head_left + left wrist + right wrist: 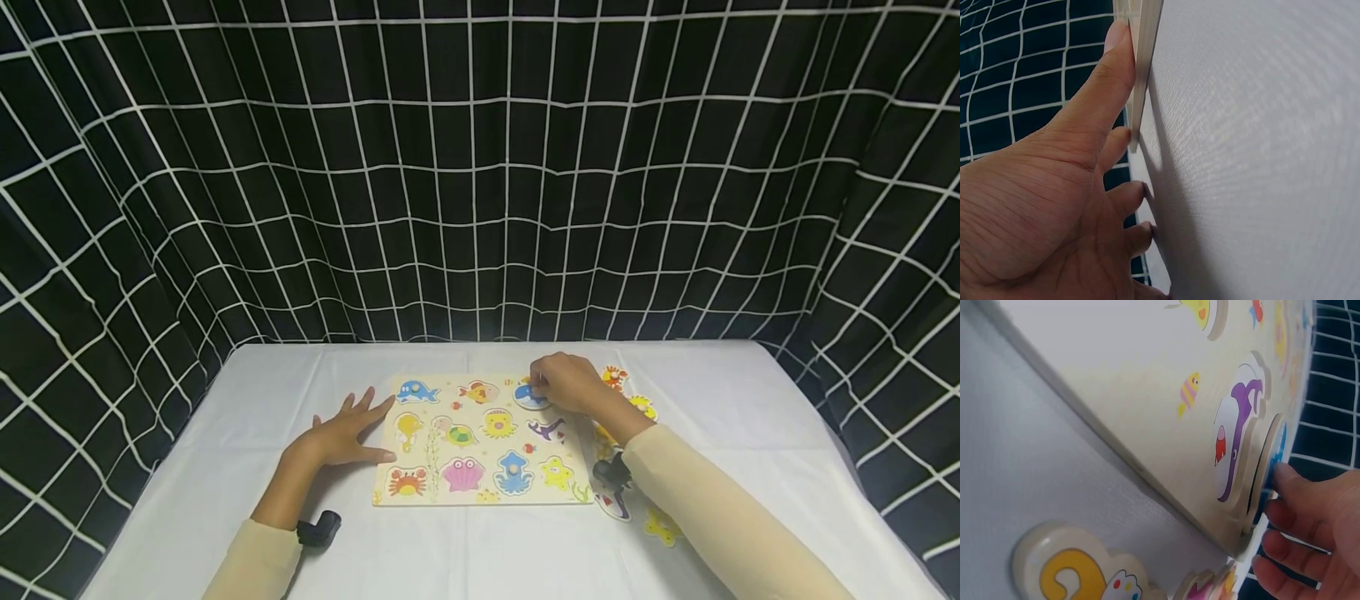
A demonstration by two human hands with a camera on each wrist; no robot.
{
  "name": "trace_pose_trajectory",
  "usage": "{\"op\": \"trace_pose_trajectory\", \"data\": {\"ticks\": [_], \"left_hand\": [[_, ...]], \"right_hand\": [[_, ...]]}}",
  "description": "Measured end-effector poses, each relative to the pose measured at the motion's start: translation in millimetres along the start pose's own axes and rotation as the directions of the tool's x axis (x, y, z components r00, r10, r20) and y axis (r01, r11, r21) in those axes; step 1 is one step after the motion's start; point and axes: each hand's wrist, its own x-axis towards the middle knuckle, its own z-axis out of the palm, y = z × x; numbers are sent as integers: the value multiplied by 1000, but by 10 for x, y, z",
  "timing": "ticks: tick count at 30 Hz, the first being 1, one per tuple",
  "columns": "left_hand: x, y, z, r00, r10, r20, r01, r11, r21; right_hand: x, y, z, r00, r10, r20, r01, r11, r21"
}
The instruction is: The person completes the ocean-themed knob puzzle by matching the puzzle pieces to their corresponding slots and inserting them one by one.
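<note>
A wooden sea-animal puzzle board [525, 502] lies flat on the white table. My right hand [570, 383] pinches a rounded blue puzzle piece [527, 400] at the board's far right corner. In the right wrist view the thumb lies on this blue piece, which sits tilted beside the purple whale picture [1241, 437]. Fingers spread, my left hand [341, 437] touches the board's left edge; the left wrist view shows its thumb [1100, 84] along that edge. A blue whale piece [416, 392] and a blue squid piece [513, 472], both with knobs, lie on the board.
Loose pieces lie right of the board, partly under the right arm: an orange one [615, 377], a yellow one [643, 407], a purple-marked one [613, 502] and a yellow star [662, 527]. Black grid-patterned curtains [487, 208] stand around the table.
</note>
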Motion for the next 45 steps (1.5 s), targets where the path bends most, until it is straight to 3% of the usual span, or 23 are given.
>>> {"op": "trace_pose_trajectory", "data": {"ticks": [21, 28, 38, 45], "left_hand": [[-5, 13, -17, 1000, 3, 16, -3, 1000, 8], [1, 12, -7, 1000, -3, 16, 3, 1000, -1], [-8, 8, -16, 1000, 6, 22, -6, 1000, 1], [-23, 41, -14, 1000, -2, 24, 2, 1000, 11]], "right_hand": [[-40, 8, 7, 999, 23, 47, -24, 1000, 9], [-99, 11, -57, 999, 32, 18, -32, 999, 33], [-379, 8, -359, 992, -32, -121, 35, 999, 26], [-685, 12, -524, 992, -14, -125, 22, 998, 67]]}}
